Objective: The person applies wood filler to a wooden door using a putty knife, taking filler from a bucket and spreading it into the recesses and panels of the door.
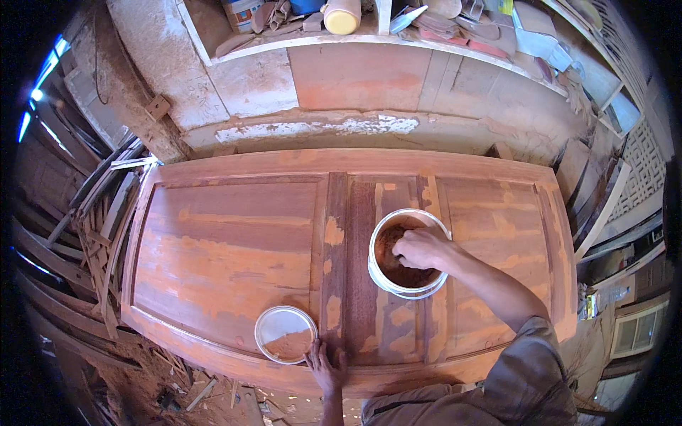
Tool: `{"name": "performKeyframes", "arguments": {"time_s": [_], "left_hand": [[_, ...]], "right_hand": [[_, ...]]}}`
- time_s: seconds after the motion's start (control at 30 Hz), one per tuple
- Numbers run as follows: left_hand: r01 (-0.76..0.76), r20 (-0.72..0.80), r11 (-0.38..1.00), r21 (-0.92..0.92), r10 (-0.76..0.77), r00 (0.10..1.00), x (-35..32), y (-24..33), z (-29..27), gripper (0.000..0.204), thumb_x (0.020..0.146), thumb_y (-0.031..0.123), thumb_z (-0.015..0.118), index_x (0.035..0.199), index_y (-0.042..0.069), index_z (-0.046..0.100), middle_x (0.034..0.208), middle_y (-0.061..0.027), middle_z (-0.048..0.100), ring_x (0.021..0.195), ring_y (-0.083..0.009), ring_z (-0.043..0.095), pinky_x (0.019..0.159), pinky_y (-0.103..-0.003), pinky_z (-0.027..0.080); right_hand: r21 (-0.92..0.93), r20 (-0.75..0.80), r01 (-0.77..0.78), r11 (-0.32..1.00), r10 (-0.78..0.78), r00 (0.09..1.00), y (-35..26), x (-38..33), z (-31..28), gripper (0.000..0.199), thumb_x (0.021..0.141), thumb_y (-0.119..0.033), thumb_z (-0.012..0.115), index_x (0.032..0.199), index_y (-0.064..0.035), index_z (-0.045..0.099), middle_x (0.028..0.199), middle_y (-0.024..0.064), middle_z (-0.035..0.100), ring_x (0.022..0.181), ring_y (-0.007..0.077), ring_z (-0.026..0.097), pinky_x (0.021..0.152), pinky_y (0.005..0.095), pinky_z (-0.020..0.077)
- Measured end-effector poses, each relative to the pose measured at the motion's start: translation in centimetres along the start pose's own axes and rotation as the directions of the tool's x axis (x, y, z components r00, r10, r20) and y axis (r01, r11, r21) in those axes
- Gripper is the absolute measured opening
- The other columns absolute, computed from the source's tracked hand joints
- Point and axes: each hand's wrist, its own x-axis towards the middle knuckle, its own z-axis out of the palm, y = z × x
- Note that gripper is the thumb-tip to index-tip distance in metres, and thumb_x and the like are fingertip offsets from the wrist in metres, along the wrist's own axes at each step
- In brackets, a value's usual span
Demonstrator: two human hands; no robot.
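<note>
A white bucket (375,273) stands on a panelled wooden door (455,380), right of the door's middle. Reddish-brown powder or paste (392,264) lies inside it. My right hand (420,248) reaches over the rim into the bucket, fingers curled together; whatever they hold is hidden. Near the door's front edge lies a round white lid (277,323) with a heap of the same brown material on its lower part. My left hand (327,368) rests on the wood beside the lid, fingers apart and some touching its rim. Orange-brown filler patches cover much of the door.
A shelf (298,39) along the back wall holds a yellowish container (342,17), sanding pads and other dusty items. Wood offcuts (106,241) pile up at the left. Scraps and sawdust litter the floor (213,387) in front. More boards lean at the right.
</note>
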Motion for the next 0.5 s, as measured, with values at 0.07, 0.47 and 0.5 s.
{"name": "performKeyframes", "arguments": {"time_s": [0.07,0.47,0.5], "left_hand": [[0.003,0.005,1.000,-0.011,-0.003,1.000,-0.1,-0.3,0.3,0.055,0.083,0.032,0.070,0.126,0.003,0.052,0.139,-0.0209,0.051,0.134,-0.0380,0.044,0.115,-0.060,0.023],[-0.025,-0.014,0.997,-0.069,0.024,1.000,0.1,0.9,-0.3,0.057,0.081,0.031,0.071,0.127,0.001,0.053,0.138,-0.0202,0.051,0.134,-0.0370,0.043,0.116,-0.057,0.022],[-0.020,-0.042,0.997,-0.070,0.017,0.999,0.2,0.8,-0.3,0.057,0.081,0.031,0.071,0.127,0.001,0.053,0.138,-0.0202,0.051,0.134,-0.0370,0.043,0.116,-0.057,0.022]], "right_hand": [[-0.025,-0.058,0.033,0.999,-0.035,0.998,-0.2,0.9,0.8,0.020,0.080,-0.014,0.060,0.092,-0.0077,0.073,0.092,0.0199,0.071,0.089,0.0383,0.069,0.077,0.0504,0.0554],[0.721,0.179,-0.185,0.668,0.078,0.981,5.5,-5.5,-0.1,0.032,0.104,-0.029,0.047,0.115,-0.0021,0.061,0.083,0.0087,0.062,0.055,0.0132,0.061,0.053,0.0309,0.0534],[0.816,0.152,-0.160,0.555,0.060,0.986,5.9,-5.8,0.1,0.032,0.105,-0.030,0.045,0.107,-0.0012,0.060,0.080,0.0068,0.061,0.055,0.0131,0.061,0.053,0.0313,0.0532]]}}
